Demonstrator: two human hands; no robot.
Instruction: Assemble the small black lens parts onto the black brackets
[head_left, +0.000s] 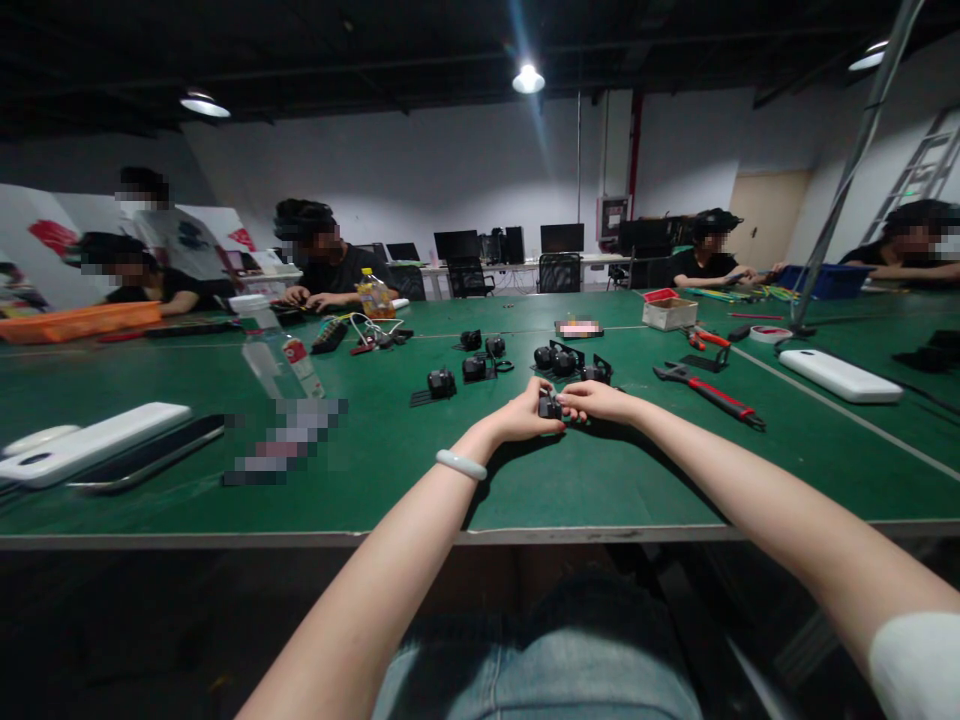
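Just above the green tabletop, my left hand (525, 414) is closed around a small black part (550, 406), its thumb along the near side. My right hand (596, 402) meets it from the right, fingertips pinched at the same part; whether they grip a separate small piece is too small to tell. Beyond my hands lies a cluster of round black parts with flat brackets (562, 362). Farther left are several similar ones, among them a black part (441, 382) with a slotted plate. A pale bangle (461, 464) circles my left wrist.
Red-handled pliers (712, 398) lie to the right, near a white power bank (838, 376) and a small box (670, 313). On the left are a clear bottle (262, 345), a phone (154, 452) and another white power bank (97, 440). Several people sit across the table.
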